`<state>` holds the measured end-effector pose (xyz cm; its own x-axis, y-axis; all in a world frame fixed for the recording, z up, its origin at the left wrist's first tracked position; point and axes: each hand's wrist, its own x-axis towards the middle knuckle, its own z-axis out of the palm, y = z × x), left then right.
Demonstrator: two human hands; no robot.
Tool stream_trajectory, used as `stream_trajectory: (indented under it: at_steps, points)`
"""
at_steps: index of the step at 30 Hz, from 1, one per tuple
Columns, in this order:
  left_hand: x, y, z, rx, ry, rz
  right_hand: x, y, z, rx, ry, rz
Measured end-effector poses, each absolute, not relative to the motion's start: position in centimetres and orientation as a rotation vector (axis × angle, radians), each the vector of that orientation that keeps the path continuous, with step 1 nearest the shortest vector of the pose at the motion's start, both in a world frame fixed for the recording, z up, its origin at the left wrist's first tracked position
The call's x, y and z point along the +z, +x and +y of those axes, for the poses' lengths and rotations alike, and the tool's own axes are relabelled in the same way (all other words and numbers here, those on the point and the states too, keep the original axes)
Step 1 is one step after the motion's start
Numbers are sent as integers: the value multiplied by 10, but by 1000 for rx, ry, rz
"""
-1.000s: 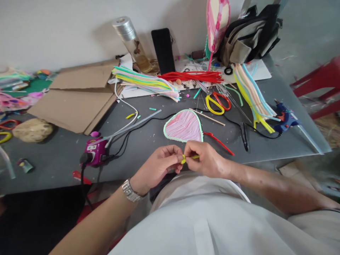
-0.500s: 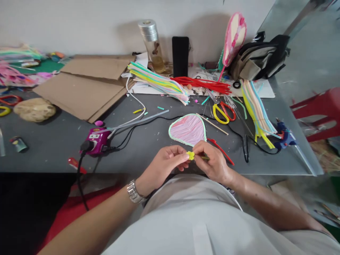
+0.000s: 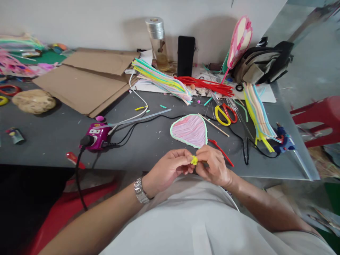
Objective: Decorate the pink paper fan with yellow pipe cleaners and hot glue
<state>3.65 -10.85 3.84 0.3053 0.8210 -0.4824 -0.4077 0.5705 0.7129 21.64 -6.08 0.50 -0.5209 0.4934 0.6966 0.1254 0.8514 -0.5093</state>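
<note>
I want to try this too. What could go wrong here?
The tiny yellow strip, pinched between the left hand and right hand at the table edge, might slip and drop onto the lap. The black cord hangs off the table near the left arm, which could snag it.

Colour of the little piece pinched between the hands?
Yellow; the piece shows best in the head view.

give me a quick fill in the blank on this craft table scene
The left hand and right hand pinch a small curled piece coloured ___.
The wristwatch sits on the ___ wrist.
The glue gun is ___.
Missing words: yellow; left; blue.
</note>
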Motion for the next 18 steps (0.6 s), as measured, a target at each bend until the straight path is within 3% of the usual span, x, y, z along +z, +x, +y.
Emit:
stream_trajectory:
  at_steps: [6,14,18]
  points:
    - [42,34,-108,924,825,1159,3,218,-63,513,-562,-2076]
    - [43,40,-105,1026,791,1129,0,211,-68,599,-581,-2024]
    - [39,40,-100,1051,774,1130,10,213,-65,854,-707,-1958]
